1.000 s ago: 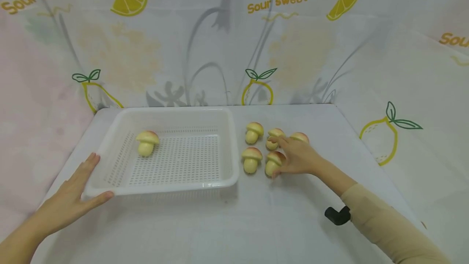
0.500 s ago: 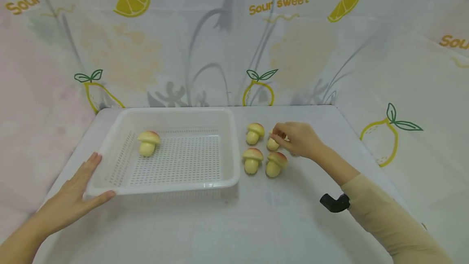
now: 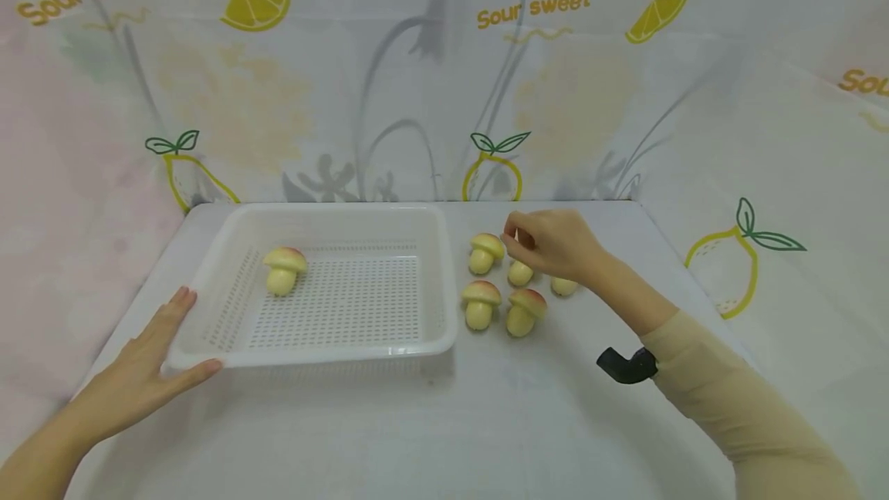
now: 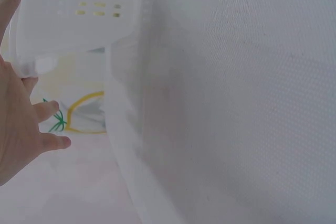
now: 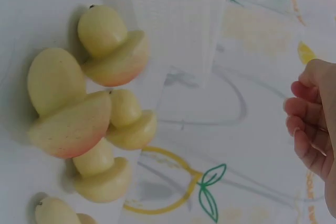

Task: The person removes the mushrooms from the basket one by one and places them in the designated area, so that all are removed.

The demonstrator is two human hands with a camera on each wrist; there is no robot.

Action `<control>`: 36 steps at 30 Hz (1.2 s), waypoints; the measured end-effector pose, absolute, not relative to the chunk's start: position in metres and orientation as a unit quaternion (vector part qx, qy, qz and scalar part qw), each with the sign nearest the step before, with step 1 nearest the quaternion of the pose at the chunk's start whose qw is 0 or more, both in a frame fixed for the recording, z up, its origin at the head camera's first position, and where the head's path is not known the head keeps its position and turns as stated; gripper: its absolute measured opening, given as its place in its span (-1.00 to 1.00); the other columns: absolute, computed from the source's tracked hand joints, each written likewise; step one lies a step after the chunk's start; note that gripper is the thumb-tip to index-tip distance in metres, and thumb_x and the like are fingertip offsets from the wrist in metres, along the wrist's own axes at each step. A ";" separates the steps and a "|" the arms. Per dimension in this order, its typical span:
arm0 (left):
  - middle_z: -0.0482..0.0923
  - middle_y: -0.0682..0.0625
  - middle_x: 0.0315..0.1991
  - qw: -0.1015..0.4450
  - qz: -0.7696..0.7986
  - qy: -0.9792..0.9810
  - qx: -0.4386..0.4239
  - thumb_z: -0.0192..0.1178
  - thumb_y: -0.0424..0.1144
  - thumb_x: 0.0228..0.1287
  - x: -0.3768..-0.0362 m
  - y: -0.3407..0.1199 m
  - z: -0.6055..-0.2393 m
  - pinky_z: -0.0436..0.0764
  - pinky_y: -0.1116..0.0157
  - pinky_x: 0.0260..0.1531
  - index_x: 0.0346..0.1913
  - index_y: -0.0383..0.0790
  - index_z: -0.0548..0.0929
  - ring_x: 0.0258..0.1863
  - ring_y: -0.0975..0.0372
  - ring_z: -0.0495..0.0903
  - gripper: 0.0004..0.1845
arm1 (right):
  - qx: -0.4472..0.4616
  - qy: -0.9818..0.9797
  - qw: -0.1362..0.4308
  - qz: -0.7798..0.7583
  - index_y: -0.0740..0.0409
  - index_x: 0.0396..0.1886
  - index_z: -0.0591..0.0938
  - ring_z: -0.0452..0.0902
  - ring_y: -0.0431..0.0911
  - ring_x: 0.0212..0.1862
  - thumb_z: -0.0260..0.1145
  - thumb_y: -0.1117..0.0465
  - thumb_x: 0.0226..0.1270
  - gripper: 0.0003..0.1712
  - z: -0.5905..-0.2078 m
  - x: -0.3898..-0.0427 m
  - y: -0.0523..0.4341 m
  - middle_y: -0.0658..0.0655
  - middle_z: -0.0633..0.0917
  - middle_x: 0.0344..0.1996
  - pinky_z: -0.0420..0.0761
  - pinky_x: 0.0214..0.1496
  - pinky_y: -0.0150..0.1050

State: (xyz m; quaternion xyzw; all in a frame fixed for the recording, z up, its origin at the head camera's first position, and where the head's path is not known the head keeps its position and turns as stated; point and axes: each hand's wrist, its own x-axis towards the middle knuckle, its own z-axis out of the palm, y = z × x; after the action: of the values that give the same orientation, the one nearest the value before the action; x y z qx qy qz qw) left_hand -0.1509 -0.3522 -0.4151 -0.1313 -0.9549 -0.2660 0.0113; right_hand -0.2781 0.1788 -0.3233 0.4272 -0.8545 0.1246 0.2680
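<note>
My left hand (image 3: 142, 361) lies spread against the left end of a white perforated plastic basket (image 3: 312, 359), its thumb at the front corner of the rim. Inside the basket, toward the left, is one pale yellow mushroom (image 3: 283, 270) with a reddish cap. Several like it stand on the table to the right of the basket, among them a front left mushroom (image 3: 479, 305) and a front right mushroom (image 3: 525, 312). Above the back ones hovers my right hand (image 3: 556, 241), fingers curled toward the thumb and nothing held. It partly hides the middle mushroom (image 3: 519, 274) and the rightmost mushroom (image 3: 564, 286).
Behind the white table (image 3: 347, 438) hangs a cloth (image 3: 389, 99) printed with lemons and lettering, also at both sides. A black curved piece (image 3: 627, 366) sticks out from the right sleeve (image 3: 722, 384).
My right hand has risen off the front right mushroom and moved back and up, its spread fingers curling in. The left hand stays at the basket, and the mushrooms keep their places.
</note>
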 end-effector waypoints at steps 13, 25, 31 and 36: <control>-0.41 -0.15 0.54 0.009 -0.273 -0.953 -0.129 0.23 -0.04 0.29 -0.148 -0.352 -0.413 -0.37 -0.43 0.15 0.55 -0.05 -0.31 0.44 -0.26 -0.33 0.03 | 0.482 -0.812 0.297 0.145 0.06 -0.55 0.54 0.25 -0.29 -0.71 0.23 0.20 0.20 -0.86 -0.282 -0.281 0.123 -0.11 0.42 -0.77 0.18 -0.72 -0.36; -0.41 -0.12 0.54 0.005 -0.272 -0.954 -0.124 0.23 -0.02 0.29 -0.147 -0.352 -0.410 -0.37 -0.40 0.18 0.55 -0.03 -0.31 0.46 -0.21 -0.33 0.04 | 0.541 -0.756 0.332 0.163 0.05 -0.57 0.49 0.26 -0.26 -0.74 0.21 0.24 0.17 -0.85 -0.258 -0.282 0.071 -0.10 0.44 -0.79 0.15 -0.73 -0.37; -0.39 -0.14 0.54 0.010 -0.276 -0.954 -0.120 0.24 -0.01 0.28 -0.147 -0.351 -0.410 -0.31 -0.44 0.15 0.55 -0.01 -0.30 0.43 -0.30 -0.27 0.04 | 0.559 -0.737 0.335 0.180 0.05 -0.57 0.50 0.28 -0.26 -0.71 0.23 0.24 0.19 -0.84 -0.249 -0.285 0.041 -0.09 0.45 -0.78 0.17 -0.71 -0.36; -0.37 -0.14 0.54 0.016 -0.274 -0.954 -0.120 0.25 -0.01 0.27 -0.146 -0.349 -0.409 -0.24 -0.46 0.12 0.55 -0.03 -0.28 0.43 -0.31 -0.23 0.05 | 0.567 -0.726 0.344 0.185 0.05 -0.57 0.51 0.30 -0.27 -0.70 0.22 0.22 0.20 -0.84 -0.246 -0.286 0.019 -0.09 0.46 -0.77 0.21 -0.69 -0.34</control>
State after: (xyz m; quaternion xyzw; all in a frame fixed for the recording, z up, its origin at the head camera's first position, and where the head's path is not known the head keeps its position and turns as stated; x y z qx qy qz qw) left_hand -0.1461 -0.3491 -0.4094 -0.1202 -0.9541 -0.2738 0.0158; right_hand -0.2861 0.0191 -0.2460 0.5667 -0.7256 0.1851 0.3437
